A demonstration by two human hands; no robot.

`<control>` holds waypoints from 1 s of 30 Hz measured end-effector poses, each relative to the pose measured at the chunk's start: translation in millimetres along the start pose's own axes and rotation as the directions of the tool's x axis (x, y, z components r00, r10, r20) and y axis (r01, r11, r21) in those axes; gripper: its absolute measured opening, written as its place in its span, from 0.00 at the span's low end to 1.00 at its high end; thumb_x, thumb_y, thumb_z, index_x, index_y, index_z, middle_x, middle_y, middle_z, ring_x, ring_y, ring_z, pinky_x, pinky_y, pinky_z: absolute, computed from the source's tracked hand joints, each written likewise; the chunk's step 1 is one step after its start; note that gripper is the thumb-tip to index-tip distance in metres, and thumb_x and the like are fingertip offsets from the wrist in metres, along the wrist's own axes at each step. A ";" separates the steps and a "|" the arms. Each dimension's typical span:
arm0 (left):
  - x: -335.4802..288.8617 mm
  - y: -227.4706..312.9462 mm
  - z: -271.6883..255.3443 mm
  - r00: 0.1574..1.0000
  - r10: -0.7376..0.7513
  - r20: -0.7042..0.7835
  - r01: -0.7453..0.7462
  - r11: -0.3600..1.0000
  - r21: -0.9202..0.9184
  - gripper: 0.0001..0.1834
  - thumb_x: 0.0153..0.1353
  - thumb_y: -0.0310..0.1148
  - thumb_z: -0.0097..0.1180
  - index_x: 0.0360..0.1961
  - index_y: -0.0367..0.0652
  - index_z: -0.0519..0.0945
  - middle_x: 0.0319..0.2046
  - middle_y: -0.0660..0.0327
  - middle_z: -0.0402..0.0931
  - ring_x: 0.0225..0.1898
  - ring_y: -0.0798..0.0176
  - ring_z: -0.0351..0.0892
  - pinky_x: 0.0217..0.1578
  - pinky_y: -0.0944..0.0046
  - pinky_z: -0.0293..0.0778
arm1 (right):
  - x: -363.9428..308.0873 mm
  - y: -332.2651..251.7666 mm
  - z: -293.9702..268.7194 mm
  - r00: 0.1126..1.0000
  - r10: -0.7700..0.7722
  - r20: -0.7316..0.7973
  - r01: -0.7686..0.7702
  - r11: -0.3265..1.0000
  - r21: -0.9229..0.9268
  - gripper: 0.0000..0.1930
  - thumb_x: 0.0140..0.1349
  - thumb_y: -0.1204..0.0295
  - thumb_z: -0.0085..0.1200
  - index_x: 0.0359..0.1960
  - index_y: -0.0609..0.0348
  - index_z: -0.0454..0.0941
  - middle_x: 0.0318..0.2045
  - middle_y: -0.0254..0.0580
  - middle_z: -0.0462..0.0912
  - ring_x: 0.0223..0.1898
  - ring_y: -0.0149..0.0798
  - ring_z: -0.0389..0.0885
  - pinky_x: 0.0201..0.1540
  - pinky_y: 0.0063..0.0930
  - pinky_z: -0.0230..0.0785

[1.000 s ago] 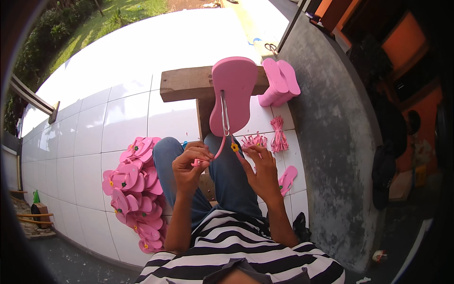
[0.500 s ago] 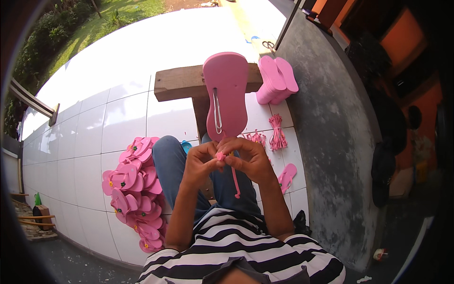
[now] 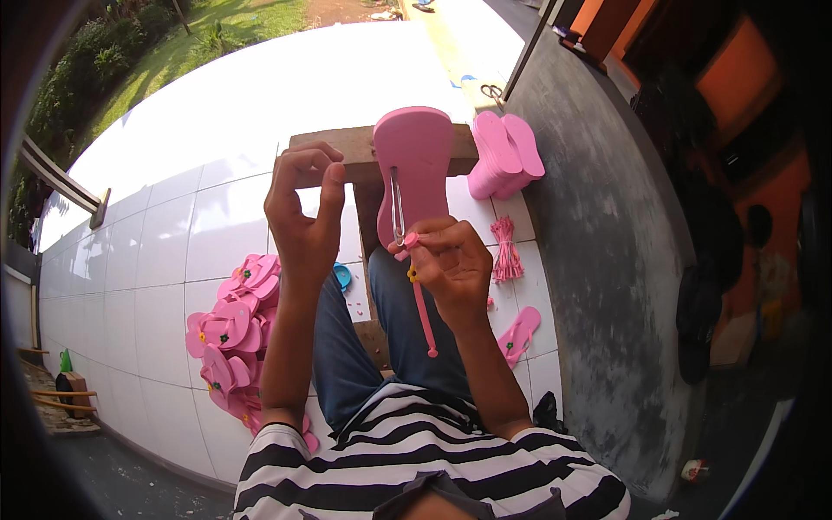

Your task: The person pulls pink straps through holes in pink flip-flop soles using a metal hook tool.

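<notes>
Glossy white tiles (image 3: 147,295) flank my left hand (image 3: 302,204), spread and empty; my right hand (image 3: 455,267) pinches a slim pink rubbery strap (image 3: 422,309), just beyond it a pink foot-shaped foam sole (image 3: 418,156); I'd grip firmly.

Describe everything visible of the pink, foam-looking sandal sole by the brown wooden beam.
The pink, foam-looking sandal sole is a flat, smooth slab with a rounded far end and narrower middle. It points away from the person, overlapping the brown wooden beam in view. A silver metal wire tool runs along its left side; whether it pierces the sole is unclear. The right hand partly covers its near end; contact is unclear.
</notes>
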State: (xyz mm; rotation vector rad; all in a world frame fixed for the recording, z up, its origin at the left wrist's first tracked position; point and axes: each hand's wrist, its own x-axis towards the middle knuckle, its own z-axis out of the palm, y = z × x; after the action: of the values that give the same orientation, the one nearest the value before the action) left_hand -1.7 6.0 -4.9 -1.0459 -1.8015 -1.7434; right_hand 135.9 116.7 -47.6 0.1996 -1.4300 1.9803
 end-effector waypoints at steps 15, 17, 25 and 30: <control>38.4 -2.1 9.0 0.903 -0.189 0.386 0.115 0.972 0.206 0.17 0.61 0.48 0.61 0.40 0.45 0.86 0.23 0.56 0.78 0.26 0.61 0.77 0.29 0.60 0.67 | -0.9 -4.0 0.6 0.999 -0.045 0.003 0.041 0.890 -0.455 0.07 0.54 0.85 0.57 0.32 0.64 0.74 0.31 0.39 0.80 0.28 0.24 0.76 0.31 0.19 0.69; 39.5 1.1 8.4 0.893 -0.197 0.405 0.123 0.972 0.203 0.17 0.62 0.47 0.61 0.41 0.44 0.85 0.24 0.56 0.79 0.27 0.60 0.79 0.30 0.60 0.69 | -0.2 -2.3 0.3 0.999 -0.018 -0.033 0.001 0.897 -0.441 0.06 0.54 0.85 0.57 0.32 0.64 0.75 0.30 0.38 0.80 0.27 0.22 0.73 0.29 0.18 0.66; 20.6 17.7 7.7 0.916 -0.157 0.371 0.126 0.986 0.106 0.13 0.60 0.37 0.63 0.40 0.38 0.83 0.29 0.54 0.81 0.34 0.58 0.81 0.35 0.61 0.73 | 18.2 -4.7 -0.4 1.000 0.002 -0.029 -0.014 0.912 -0.409 0.05 0.57 0.81 0.59 0.35 0.64 0.78 0.32 0.38 0.82 0.30 0.26 0.78 0.33 0.21 0.70; -5.2 38.2 -5.6 0.897 -0.169 0.409 0.095 0.976 0.196 0.11 0.62 0.32 0.60 0.41 0.37 0.82 0.30 0.60 0.80 0.37 0.65 0.78 0.39 0.65 0.72 | 8.5 -27.6 3.1 0.987 -0.147 0.065 0.145 0.643 -0.752 0.07 0.57 0.78 0.62 0.36 0.65 0.79 0.39 0.43 0.80 0.40 0.38 0.81 0.43 0.30 0.73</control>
State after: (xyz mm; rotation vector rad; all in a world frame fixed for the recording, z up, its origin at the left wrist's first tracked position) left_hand 29.2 -3.4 16.9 -1.3332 -2.2910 -1.4758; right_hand 145.2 122.3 -20.7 -0.0697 -2.0391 1.0980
